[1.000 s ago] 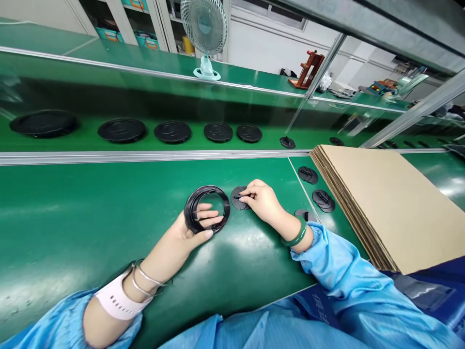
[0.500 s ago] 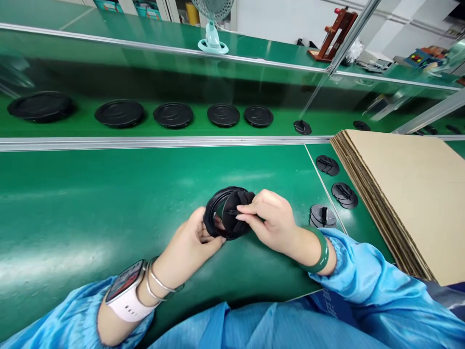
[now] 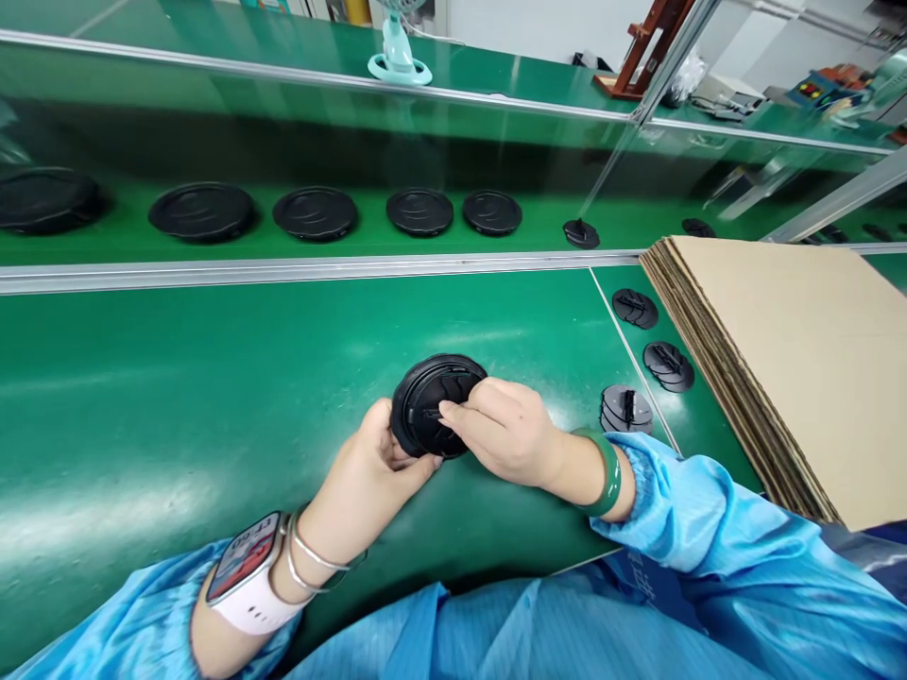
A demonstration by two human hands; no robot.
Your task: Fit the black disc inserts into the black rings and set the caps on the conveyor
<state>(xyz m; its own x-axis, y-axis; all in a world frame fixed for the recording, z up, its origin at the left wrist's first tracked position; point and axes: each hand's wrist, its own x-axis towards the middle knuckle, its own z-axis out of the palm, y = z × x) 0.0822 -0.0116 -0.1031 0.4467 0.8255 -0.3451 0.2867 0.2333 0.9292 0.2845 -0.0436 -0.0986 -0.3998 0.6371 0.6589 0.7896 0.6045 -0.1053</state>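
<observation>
L hand is gripping round blk plastic part at rim, R hand is pinching its centre; 5 blk lids are sitting on far belt, 3 loose blk discs are waiting at R.

This is a factory assembly line. Beyond the fingers runs a green belt worktop edged by an aluminium rail, with black round plastic parts lined up past it. Right of the fingers sits stacked cardboard sheeting, and blue cleanroom-style smock sleeves lie nearer.
</observation>
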